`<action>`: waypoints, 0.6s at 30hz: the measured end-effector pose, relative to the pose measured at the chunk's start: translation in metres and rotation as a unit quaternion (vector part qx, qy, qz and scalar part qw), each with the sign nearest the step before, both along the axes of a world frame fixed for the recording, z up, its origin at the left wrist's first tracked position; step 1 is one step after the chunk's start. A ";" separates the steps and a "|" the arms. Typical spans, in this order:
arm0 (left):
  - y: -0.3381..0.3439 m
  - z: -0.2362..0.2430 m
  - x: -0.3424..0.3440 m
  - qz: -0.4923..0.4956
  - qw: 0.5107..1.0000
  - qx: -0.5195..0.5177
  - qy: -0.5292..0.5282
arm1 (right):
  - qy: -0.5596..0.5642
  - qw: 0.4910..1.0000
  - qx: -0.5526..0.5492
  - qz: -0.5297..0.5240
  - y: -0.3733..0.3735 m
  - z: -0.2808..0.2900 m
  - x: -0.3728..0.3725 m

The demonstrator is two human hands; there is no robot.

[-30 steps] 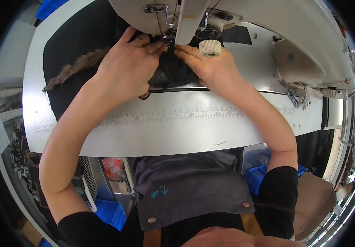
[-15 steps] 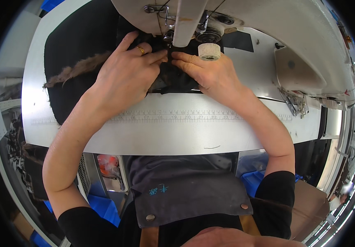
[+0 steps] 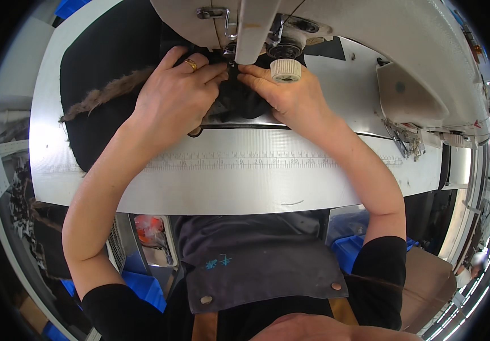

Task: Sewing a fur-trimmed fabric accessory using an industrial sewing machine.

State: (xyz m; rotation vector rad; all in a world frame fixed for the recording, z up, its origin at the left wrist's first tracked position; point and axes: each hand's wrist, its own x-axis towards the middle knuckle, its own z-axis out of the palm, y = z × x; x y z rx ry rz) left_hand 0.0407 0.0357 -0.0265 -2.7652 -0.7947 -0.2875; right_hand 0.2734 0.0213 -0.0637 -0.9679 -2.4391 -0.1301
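Black fabric [image 3: 242, 102] lies under the needle area of a white sewing machine [image 3: 370, 34]. My left hand [image 3: 179, 91], with a gold ring, rests on it just left of the needle; its thumb and forefinger are closed on the cloth and the outer fingers lie over it. From the right, my right hand [image 3: 293, 94] pinches the same fabric close to the needle, partly behind a white ridged knob [image 3: 286, 70]. Both sets of fingertips are partly hidden. Further left spreads a larger black piece [image 3: 106, 62] with a strip of brown fur [image 3: 109, 91] across it.
A pale worktable [image 3: 228, 190] carries a printed ruler scale and a loose thread [image 3: 292, 203]. Small metal parts [image 3: 407, 145] hang by the machine's base at right. Blue bins [image 3: 145, 290] sit below the table, beside my grey apron [image 3: 267, 261].
The black fabric between my hands has shifted slightly away from me, its near edge now further back. Both hands stay close to the needle; a small dark rounded shape shows below my left hand.
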 end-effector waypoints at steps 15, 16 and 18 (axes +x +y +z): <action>0.006 -0.005 0.002 -0.004 0.999 0.033 -0.016 | -0.050 0.998 -0.042 -0.027 -0.001 0.014 0.002; 0.004 -0.001 0.003 0.021 1.000 0.013 0.016 | -0.049 0.998 -0.044 -0.023 -0.004 0.019 -0.004; 0.001 0.012 0.005 0.041 0.998 -0.007 0.049 | 0.098 0.974 -0.203 -0.026 -0.011 0.025 -0.016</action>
